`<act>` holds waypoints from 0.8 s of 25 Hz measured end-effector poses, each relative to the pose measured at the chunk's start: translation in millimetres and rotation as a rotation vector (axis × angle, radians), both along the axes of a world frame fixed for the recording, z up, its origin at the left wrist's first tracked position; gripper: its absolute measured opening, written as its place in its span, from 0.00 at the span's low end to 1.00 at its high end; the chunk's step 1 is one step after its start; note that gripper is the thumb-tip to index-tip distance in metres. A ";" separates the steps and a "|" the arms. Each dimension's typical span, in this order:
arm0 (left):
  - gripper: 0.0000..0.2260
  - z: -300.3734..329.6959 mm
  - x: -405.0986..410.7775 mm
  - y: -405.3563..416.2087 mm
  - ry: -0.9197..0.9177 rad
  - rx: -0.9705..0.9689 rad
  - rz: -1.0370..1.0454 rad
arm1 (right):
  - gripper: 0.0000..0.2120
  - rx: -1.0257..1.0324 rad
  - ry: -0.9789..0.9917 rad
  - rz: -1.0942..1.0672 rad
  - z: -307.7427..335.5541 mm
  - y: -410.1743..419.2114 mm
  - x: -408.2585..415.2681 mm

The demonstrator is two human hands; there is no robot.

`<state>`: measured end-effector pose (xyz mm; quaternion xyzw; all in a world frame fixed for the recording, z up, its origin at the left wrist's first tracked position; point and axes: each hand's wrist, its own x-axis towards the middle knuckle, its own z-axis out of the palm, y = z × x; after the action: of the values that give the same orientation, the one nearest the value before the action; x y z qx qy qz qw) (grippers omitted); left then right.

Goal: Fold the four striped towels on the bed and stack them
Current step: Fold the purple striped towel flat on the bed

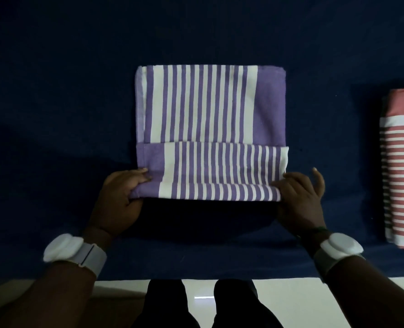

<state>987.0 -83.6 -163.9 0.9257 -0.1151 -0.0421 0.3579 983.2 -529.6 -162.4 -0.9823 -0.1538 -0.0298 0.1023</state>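
A purple and white striped towel (210, 110) lies partly folded in the middle of the dark blue bed (54, 91). Its near edge is lifted off the bed and turned over towards the far side. My left hand (120, 200) grips the near left corner of that lifted edge. My right hand (300, 197) pinches the near right corner, with some fingers raised. A red and white striped towel (402, 166) lies folded at the right edge of the view, partly cut off.
The bed's near edge (196, 275) runs across the bottom, with pale floor (291, 299) and my legs below it. White bands sit on both wrists. Bare blue bedding surrounds the purple towel on the left and far side.
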 end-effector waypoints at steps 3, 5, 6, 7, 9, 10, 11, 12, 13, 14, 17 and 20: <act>0.15 9.0 -27.0 6.2 0.134 0.015 0.044 | 0.10 0.051 0.079 0.073 -0.9 -12.5 -21.7; 0.11 20.8 -34.2 3.2 0.261 -0.057 0.110 | 0.11 0.085 0.113 0.050 -0.2 -16.9 -27.9; 0.08 27.2 -32.0 -0.2 0.313 -0.132 0.150 | 0.11 0.111 0.116 0.013 3.6 -16.7 -25.5; 0.06 32.0 -27.1 -3.8 0.340 -0.202 0.198 | 0.11 0.149 0.105 -0.027 8.1 -16.4 -20.3; 0.05 41.0 -14.1 -12.8 0.327 -0.295 0.337 | 0.10 0.247 0.038 -0.088 20.1 -13.7 -4.1; 0.06 45.4 -5.0 -19.3 0.300 -0.335 0.402 | 0.09 0.310 0.021 -0.134 25.3 -10.4 5.9; 0.06 49.0 6.1 -25.4 0.270 -0.381 0.466 | 0.09 0.414 0.032 -0.209 28.6 -5.4 16.9; 0.06 51.6 17.2 -30.6 0.247 -0.438 0.521 | 0.11 0.567 0.064 -0.311 32.9 2.8 29.8; 0.06 51.6 28.7 -33.9 0.240 -0.491 0.572 | 0.12 0.731 0.106 -0.426 34.9 11.8 44.2; 0.06 50.7 40.1 -36.5 0.275 -0.545 0.606 | 0.12 0.849 0.160 -0.520 35.3 19.3 59.2; 0.03 39.1 63.8 -37.4 0.420 -0.580 0.593 | 0.11 0.914 0.463 -0.599 22.3 18.4 81.3; 0.05 37.2 73.5 -38.9 0.497 -0.529 0.508 | 0.12 0.834 0.553 -0.559 15.8 8.2 79.2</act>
<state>1060.5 -122.5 -126.7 0.7630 0.1987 -0.1431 0.5983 1062.4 -521.4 -146.6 -0.8334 0.1689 0.1444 0.5060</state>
